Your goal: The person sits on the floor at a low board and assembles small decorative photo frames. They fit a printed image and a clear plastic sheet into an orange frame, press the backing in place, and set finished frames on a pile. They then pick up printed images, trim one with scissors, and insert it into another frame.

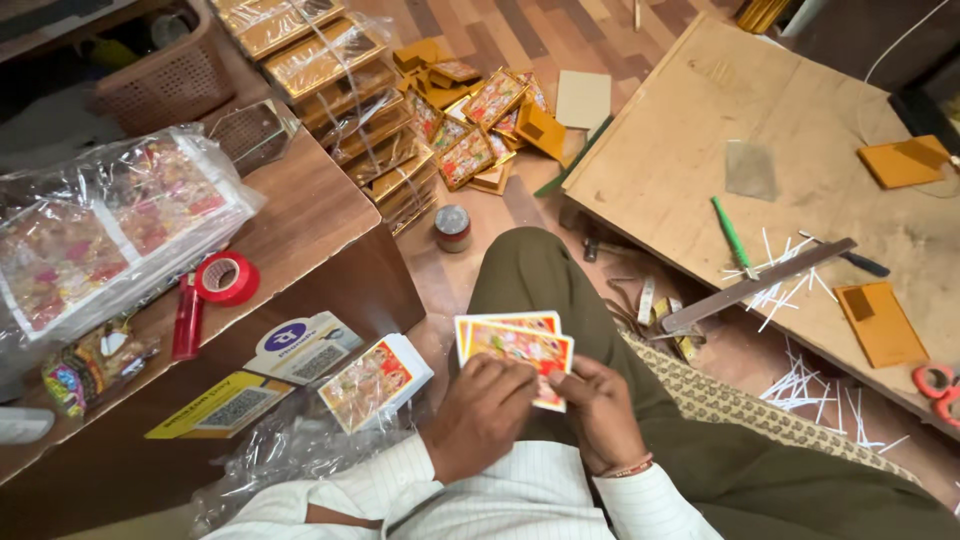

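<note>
Light: bright, even, warm; it seems to fall from about 1 o'clock.
Shadows: soft; a dark one below the desk (300, 215) edge at 8 o'clock.
Glare: white sheen on the plastic wrap (130, 215) at 9 o'clock and on the wrapped stack (330, 70) at 11 o'clock.
Focus: cards (515, 350) sharp; far corners slightly soft.
Distortion: wide-angle bending at the edges; the board (700, 130) rim slants.

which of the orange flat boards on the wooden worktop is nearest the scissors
The lower orange board, near the worktop's front edge, just left of the red-handled scissors. The other orange board lies farther back, toward the far right corner.
</note>
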A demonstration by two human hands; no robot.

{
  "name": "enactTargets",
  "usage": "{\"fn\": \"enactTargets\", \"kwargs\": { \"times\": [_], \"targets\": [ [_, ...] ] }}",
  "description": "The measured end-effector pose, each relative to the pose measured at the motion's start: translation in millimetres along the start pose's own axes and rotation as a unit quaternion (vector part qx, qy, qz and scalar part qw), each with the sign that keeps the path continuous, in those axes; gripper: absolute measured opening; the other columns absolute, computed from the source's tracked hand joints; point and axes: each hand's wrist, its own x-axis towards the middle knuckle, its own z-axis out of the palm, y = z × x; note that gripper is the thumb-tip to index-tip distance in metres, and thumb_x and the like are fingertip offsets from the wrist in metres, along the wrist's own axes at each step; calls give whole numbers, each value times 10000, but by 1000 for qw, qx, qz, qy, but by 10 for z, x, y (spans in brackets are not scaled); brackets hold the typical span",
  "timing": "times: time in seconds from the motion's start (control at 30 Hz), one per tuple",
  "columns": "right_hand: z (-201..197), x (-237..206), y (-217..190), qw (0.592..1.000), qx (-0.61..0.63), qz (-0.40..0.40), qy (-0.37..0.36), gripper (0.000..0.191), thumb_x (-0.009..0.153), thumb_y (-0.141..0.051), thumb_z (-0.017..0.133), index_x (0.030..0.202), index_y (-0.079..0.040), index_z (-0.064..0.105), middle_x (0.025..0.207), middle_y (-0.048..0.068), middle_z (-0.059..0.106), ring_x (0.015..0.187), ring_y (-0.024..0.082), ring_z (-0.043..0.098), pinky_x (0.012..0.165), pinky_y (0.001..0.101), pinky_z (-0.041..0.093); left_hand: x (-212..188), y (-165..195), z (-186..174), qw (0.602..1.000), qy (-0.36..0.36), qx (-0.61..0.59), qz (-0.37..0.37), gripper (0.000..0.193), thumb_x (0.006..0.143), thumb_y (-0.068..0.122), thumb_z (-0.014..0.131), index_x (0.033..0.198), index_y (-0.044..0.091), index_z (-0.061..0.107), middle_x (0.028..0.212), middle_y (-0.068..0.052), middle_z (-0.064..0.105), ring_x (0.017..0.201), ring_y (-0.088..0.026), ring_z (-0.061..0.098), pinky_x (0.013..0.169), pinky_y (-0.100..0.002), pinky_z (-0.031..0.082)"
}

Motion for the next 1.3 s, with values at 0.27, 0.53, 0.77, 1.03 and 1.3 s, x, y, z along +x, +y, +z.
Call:
{"fn": "enactTargets", "kwargs": {
  "times": [0.27, 0.53, 0.77, 1.03, 1.3],
  "targets": [
    [-382, -42, 46, 990, -112, -44, 75, 159, 858, 61, 727, 1011, 104, 709, 917, 172, 772, 782, 172, 716, 749, 304, 578, 117, -259, 59, 975, 32, -129, -176, 370, 928, 148, 699, 1223, -72, 664, 1222, -241, 680, 1089, -391, 632, 943, -467, 477],
    [-410, -9, -3, 990, 9, -57, 130, 172, 967, -83, 657, 1060, 56, 695, 906, 123, 747, 790, 183, 718, 715, 340, 592, 8, -565, 328, 872, -45, -339, -350, 197, 895, 170, 726, 980, -6, 753, 803, -87, 770, 718, -115, 712, 671, -302, 562],
    [-289, -29, 71, 990, -10, -71, 124, 177, 884, -5, 693, 1057, 20, 667, 941, 115, 762, 815, 164, 725, 735, 313, 585, -20, -540, 496, 762, 81, -461, -448, 156, 799, 44, 822, 868, -47, 715, 766, -61, 751, 663, -92, 676, 607, -249, 557],
    [-362, 1, 166, 974, -17, -103, 201, 136, 972, -111, 689, 965, 24, 695, 865, 115, 746, 718, 171, 706, 646, 320, 593, -108, -528, 521, 755, 10, -518, -402, 333, 764, 7, 823, 1071, -34, 702, 974, -56, 758, 877, -96, 706, 791, -258, 593],
    [-446, 22, 216, 976, -17, -115, 185, 105, 910, -37, 708, 998, 0, 664, 908, 110, 754, 798, 167, 725, 687, 321, 602, -115, -554, 515, 752, 47, -402, -521, 344, 755, 19, 820, 1064, -19, 676, 893, -100, 771, 737, -136, 713, 617, -304, 592]
  ]
}}
